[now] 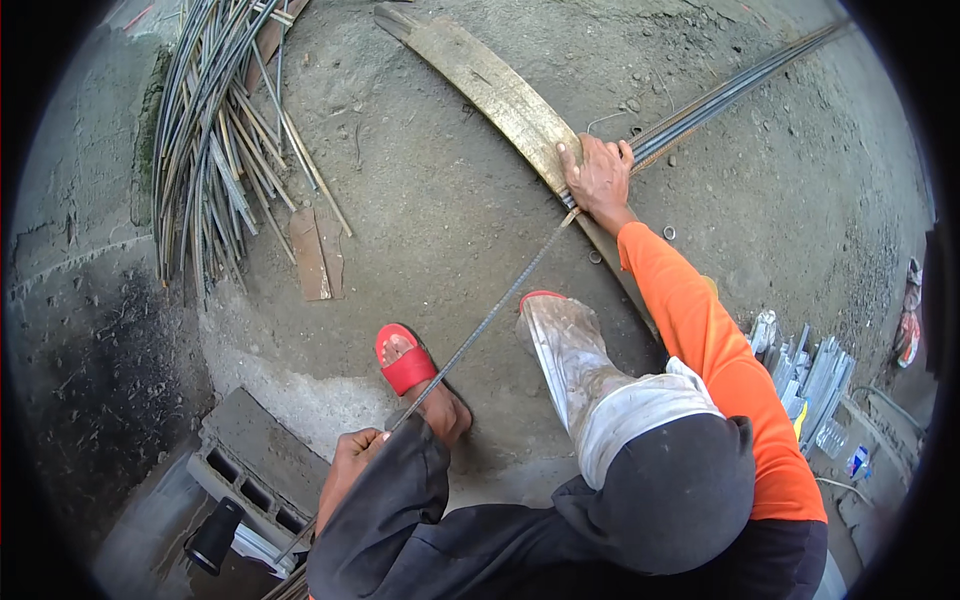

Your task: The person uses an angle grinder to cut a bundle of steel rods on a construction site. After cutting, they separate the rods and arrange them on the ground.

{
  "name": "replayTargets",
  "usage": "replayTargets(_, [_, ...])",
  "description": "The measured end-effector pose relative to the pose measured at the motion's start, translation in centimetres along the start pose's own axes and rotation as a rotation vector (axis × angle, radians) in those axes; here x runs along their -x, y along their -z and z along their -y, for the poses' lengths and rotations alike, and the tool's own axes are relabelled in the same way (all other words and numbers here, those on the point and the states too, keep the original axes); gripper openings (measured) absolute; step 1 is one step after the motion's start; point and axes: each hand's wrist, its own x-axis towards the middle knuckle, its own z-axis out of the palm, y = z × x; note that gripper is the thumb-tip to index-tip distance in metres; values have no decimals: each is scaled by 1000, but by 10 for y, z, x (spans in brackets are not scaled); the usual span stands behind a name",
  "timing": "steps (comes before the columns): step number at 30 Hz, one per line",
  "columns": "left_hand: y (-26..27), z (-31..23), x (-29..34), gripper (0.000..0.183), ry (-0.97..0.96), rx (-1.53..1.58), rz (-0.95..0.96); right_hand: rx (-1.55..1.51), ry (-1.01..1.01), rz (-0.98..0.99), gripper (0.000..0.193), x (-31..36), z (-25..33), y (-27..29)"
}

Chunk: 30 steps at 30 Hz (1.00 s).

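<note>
A long ribbed steel rod runs slantwise from the wooden plank down past my left foot. My left hand, beside my left knee, is closed around its lower end; some fingers are hidden behind the leg. Across the ground lies a worn, pale plank, its curve partly from the lens. My right hand presses down at the plank's edge, thumb on the wood and fingers curled over a bundle of steel rods stretching to the upper right. Near the right hand, the slanted rod meets the plank at a small bend or fitting.
A heap of loose rods lies at upper left, beside a brown flat scrap. A hollow concrete block sits lower left, near a black cup-like object. Metal offcuts and a plastic bottle lie at right.
</note>
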Motion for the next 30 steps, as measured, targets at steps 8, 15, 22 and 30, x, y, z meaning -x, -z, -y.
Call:
replayTargets(8, [-24, 105, -122, 33, -204, 154, -33, 49, -1, 21, 62, 5, -4, -1])
replayTargets(15, [20, 31, -112, 36, -313, -276, -406, 65, -30, 46, 62, 0, -4, 2])
replayTargets(22, [54, 25, -166, 40, -496, -441, -428, 80, -56, 90, 62, -8, 7, 3])
replayTargets(30, [28, 32, -119, 36, -529, -452, -632, 59, 38, -11, 60, -6, -6, -4])
